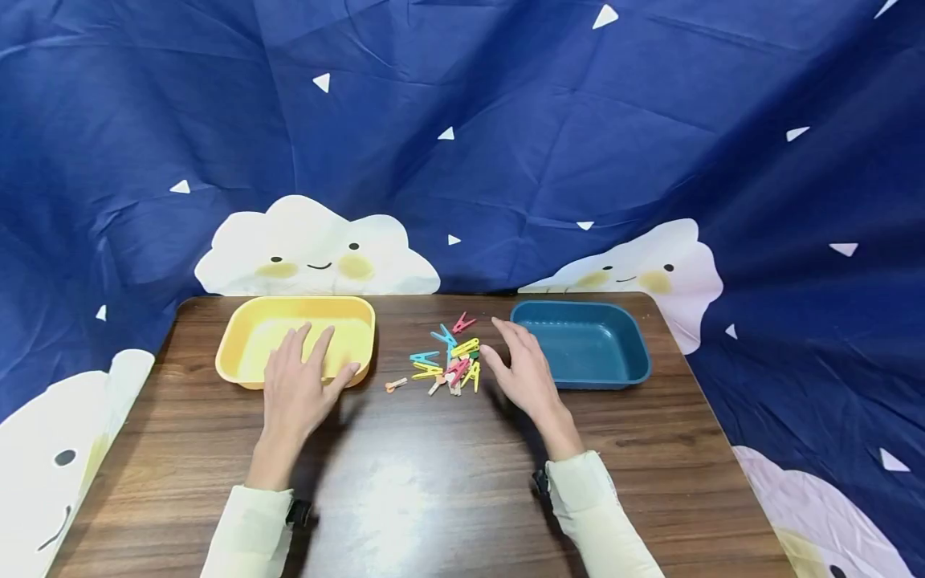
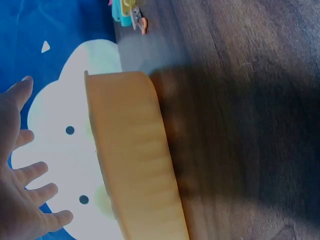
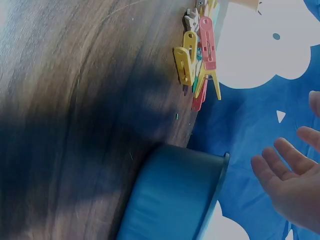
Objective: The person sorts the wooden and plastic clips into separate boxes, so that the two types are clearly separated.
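Note:
My left hand [image 1: 299,388] is over the near side of the yellow basin [image 1: 246,377], fingers spread and holding nothing. In the left wrist view that hand [image 2: 25,175] shows beyond the basin's outer wall [image 2: 132,155]. Between the two basins lies a loose pile of clothespins [image 1: 458,371] in pink, blue, yellow and green, some of them small wooden ones. My right hand [image 1: 526,377] reaches between the pile and the blue basin [image 1: 592,384], its fingers extended and nothing in them. The right wrist view shows yellow and pink clothespins [image 3: 207,45] stacked over each other.
A brown wooden table [image 1: 405,498] carries everything. One small wooden clothespin [image 1: 396,385] lies apart, left of the pile. Behind the table hangs a dark blue cloth [image 1: 462,160] with white clouds. The inside of the blue basin [image 1: 578,345] shows bare.

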The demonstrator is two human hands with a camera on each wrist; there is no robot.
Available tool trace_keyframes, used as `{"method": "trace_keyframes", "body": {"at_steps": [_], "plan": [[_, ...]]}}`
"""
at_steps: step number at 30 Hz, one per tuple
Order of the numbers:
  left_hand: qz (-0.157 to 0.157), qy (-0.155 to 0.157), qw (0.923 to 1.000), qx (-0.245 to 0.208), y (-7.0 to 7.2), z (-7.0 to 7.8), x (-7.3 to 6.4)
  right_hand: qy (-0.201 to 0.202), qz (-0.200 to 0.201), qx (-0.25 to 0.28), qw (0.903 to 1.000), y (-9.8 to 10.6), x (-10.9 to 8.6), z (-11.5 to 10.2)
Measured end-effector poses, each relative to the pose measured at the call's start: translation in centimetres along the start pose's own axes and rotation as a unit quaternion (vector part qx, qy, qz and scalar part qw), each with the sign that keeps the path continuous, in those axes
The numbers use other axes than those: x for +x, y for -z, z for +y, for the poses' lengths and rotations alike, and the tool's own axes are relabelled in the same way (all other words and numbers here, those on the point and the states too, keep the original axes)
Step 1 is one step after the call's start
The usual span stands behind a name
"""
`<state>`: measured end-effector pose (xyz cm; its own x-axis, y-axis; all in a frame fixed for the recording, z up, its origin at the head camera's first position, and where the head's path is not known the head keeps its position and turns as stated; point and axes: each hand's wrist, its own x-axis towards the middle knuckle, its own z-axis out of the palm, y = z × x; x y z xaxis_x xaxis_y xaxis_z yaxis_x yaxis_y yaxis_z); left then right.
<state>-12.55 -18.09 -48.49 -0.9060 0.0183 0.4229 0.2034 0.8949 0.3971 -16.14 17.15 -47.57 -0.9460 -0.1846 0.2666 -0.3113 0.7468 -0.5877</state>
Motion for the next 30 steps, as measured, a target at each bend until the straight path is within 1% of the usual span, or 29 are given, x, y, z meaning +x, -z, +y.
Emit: {"method": "trace_keyframes", "body": {"at_steps": [2,4,10,13,18,21,24,30], "plan": [[0.012,0.001,0.9999,-0.009,0.1,-0.2,0.0,-0.002,0.002,0.004,1.0,-0.1,0.1,-0.1],[0.017,0.007,0.9996,-0.02,0.2,-0.2,0.0,-0.005,0.003,0.006,1.0,-0.3,0.2,-0.1],[0.005,0.031,0.9987,-0.041,0.2,-0.4,-0.2,-0.006,0.011,0.014,0.9998,-1.2,0.5,0.0],[0.016,0.038,0.998,-0.049,0.1,-0.7,-0.2,-0.011,0.017,0.021,0.9996,-1.6,0.7,-0.1],[0.041,0.058,0.9956,-0.061,0.2,-1.8,-0.2,-0.024,0.034,0.042,0.9982,-2.3,1.2,-0.1],[0.045,0.08,0.9937,-0.064,0.4,-2.7,-0.4,-0.03,0.044,0.058,0.9969,-2.8,1.4,-0.1],[0.049,0.098,0.9918,-0.066,0.6,-3.4,-0.7,-0.034,0.043,0.065,0.9964,-3.3,1.5,-0.1],[0.057,0.113,0.9897,-0.067,0.9,-4.5,-0.9,-0.048,0.039,0.076,0.9952,-3.9,1.5,-0.3]]}}
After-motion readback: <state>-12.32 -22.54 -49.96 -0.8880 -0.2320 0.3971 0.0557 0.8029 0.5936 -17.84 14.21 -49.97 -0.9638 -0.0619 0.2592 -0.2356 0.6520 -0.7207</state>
